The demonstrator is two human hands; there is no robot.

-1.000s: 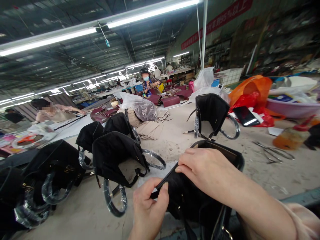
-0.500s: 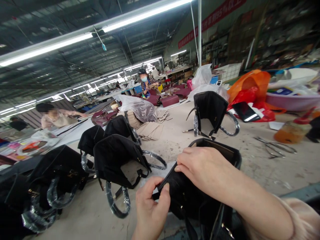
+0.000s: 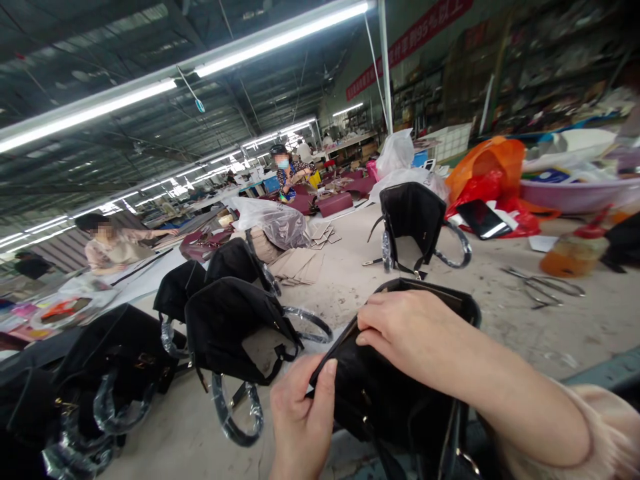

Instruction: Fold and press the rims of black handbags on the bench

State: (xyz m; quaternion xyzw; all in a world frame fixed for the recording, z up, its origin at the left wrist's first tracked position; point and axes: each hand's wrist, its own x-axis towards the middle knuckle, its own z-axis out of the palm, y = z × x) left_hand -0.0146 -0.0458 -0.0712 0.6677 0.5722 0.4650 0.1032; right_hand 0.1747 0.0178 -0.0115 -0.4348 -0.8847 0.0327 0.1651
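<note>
A black handbag (image 3: pixel 373 383) is held by both hands near the close edge of the table (image 3: pixel 500 340); clock directions are taken from it. Its mouth is open, but whether anything is carried inside cannot be told, since much of the opening is covered by the right hand (image 3: pixel 415 327) and its forearm. One edge of the rim is pinched between thumb and forefinger of the left hand (image 3: pixel 303 410); farther along, the same edge is gripped between the thumb and the closely bunched fingers of the right.

At 2 o'clock, a lilac basin (image 3: pixel 565 197) is heaped with plastic packaging (image 3: pixel 595 171). Before it, a bottle (image 3: pixel 570 258) is partly filled with something amber and topped with red. Between 1 and 2 o'clock, a dark flat device (image 3: pixel 483 219) is laid on a red plastic bag (image 3: pixel 530 223).

The table at 12 o'clock is blocked by an open bag (image 3: pixel 417 213), its handles wrapped in clear film. Another open bag is set between 9 and 10 o'clock, with two more behind it, and black bags (image 3: pixel 115 353) are crowded at 9. At 10 o'clock, pieces of card (image 3: pixel 300 267) are fanned out, backed by a clear plastic bag (image 3: pixel 287 227) whose contents are blurred. Scissors (image 3: pixel 543 285) are left between 2 and 3 o'clock.
</note>
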